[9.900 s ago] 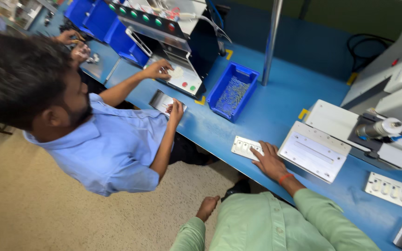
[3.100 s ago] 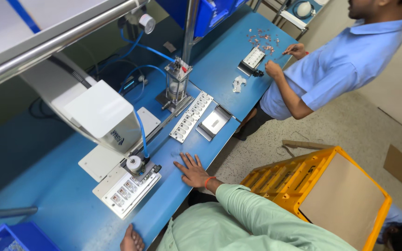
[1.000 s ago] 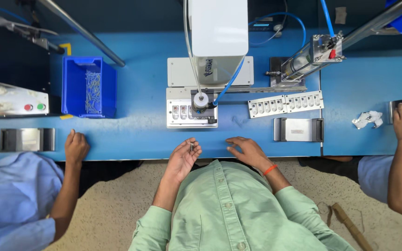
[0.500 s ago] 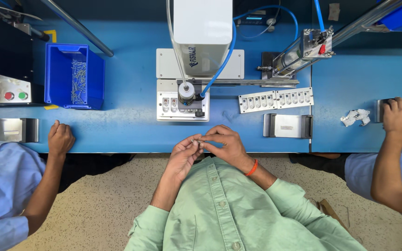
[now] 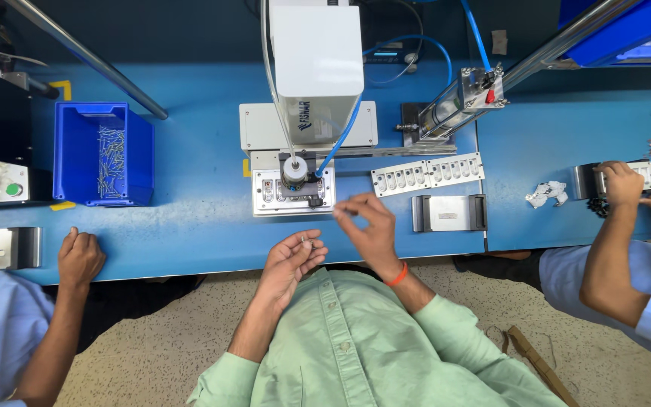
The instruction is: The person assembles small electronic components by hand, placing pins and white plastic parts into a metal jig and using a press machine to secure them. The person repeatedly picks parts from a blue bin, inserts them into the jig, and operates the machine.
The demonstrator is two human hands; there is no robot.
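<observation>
Blue bin (image 5: 77, 154) w/ screws at left, crumpled paper (image 5: 545, 194) at right, co-workers' arms both sides.

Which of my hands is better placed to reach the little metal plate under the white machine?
Probably the right hand: its fingers hover at the edge of the plate, while the left hand sits cupped nearer your chest.

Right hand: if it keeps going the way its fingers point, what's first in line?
Likely the grey metal fixture plate under the white press head; the right hand points up-left at its near corner. Depth unclear.
</observation>
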